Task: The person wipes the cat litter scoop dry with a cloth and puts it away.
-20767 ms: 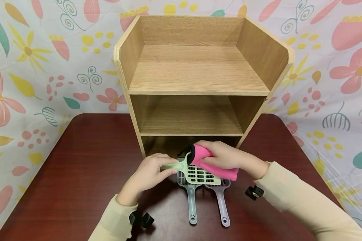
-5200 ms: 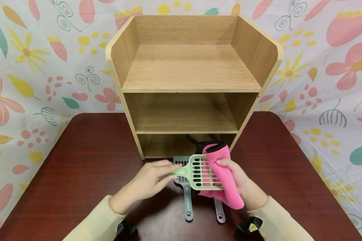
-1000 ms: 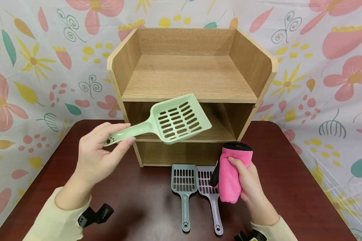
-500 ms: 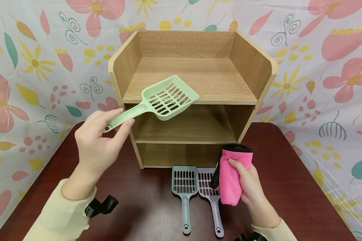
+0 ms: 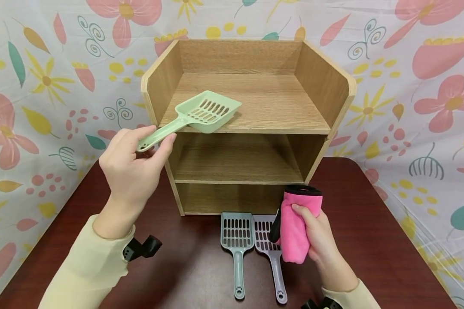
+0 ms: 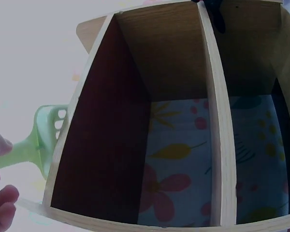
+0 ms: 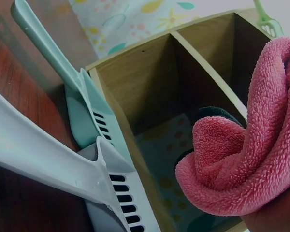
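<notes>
My left hand (image 5: 133, 171) pinches the handle end of a light green slotted litter scoop (image 5: 182, 119). Its head is over the front of the wooden shelf unit's top shelf (image 5: 278, 96); I cannot tell whether it touches the board. A pink cloth (image 5: 295, 231) with black edging is gripped, bunched up, in my right hand (image 5: 322, 240), low in front of the unit's right side. In the right wrist view the towel-like pile of the cloth (image 7: 275, 135) shows. On the table lie a grey-green litter scoop (image 5: 237, 257) and a lavender litter scoop (image 5: 277, 270), side by side, handles toward me.
The unit has two compartments below the top shelf, the middle one (image 5: 236, 159) and the bottom one (image 5: 232, 198). It stands on a dark red-brown table (image 5: 100, 240). Behind hangs a flower-patterned cloth backdrop (image 5: 62, 56). The cloth partly covers the lavender scoop's head.
Several seconds ago the cloth was against the green scoop, low by the unit. Since then the scoop has risen to the top shelf, tilting flatter. The right hand has barely moved in the last second.
</notes>
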A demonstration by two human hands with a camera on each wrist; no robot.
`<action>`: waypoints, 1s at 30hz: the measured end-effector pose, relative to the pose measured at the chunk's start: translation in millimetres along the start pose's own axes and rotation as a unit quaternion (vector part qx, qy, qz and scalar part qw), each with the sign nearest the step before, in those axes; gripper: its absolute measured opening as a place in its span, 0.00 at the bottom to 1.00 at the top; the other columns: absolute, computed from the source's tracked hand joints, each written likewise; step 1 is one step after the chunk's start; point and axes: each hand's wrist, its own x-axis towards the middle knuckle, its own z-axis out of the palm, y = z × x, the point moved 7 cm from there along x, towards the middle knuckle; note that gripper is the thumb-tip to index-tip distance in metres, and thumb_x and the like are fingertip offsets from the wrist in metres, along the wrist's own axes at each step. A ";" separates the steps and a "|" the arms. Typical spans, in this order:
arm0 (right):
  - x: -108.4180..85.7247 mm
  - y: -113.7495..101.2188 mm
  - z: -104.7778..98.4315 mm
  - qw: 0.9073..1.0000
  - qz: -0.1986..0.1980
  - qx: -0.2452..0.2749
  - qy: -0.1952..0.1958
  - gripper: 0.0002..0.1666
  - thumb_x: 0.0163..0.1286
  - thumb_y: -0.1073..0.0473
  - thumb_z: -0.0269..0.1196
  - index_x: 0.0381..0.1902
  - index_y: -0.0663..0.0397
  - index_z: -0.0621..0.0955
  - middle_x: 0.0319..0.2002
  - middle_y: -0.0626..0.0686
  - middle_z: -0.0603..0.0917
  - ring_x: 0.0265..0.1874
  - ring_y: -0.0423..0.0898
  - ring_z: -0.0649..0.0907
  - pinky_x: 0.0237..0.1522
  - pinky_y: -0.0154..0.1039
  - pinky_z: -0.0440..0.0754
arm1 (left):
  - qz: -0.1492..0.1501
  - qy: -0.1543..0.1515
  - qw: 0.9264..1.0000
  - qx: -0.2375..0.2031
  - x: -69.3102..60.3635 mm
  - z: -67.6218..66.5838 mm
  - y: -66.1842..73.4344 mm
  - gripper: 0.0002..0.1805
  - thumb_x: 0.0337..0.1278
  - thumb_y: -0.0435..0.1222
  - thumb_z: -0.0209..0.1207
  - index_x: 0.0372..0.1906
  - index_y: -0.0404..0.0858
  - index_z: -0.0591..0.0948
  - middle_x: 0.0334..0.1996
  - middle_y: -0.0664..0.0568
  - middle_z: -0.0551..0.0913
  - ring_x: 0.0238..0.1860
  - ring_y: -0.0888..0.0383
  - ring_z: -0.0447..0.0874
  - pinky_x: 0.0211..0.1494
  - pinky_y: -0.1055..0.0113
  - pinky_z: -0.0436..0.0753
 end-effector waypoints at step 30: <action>0.7 -1.3 -2.1 1.000 0.001 0.000 0.000 0.10 0.69 0.56 0.57 0.46 0.50 0.70 0.28 0.42 0.83 0.27 0.39 0.84 0.32 0.35 0.83 | -0.035 -0.096 0.994 -0.040 -4.8 14.5 17.1 0.12 0.47 0.30 0.67 0.39 0.29 0.85 0.32 0.41 0.86 0.29 0.60 0.79 0.34 0.86 0.75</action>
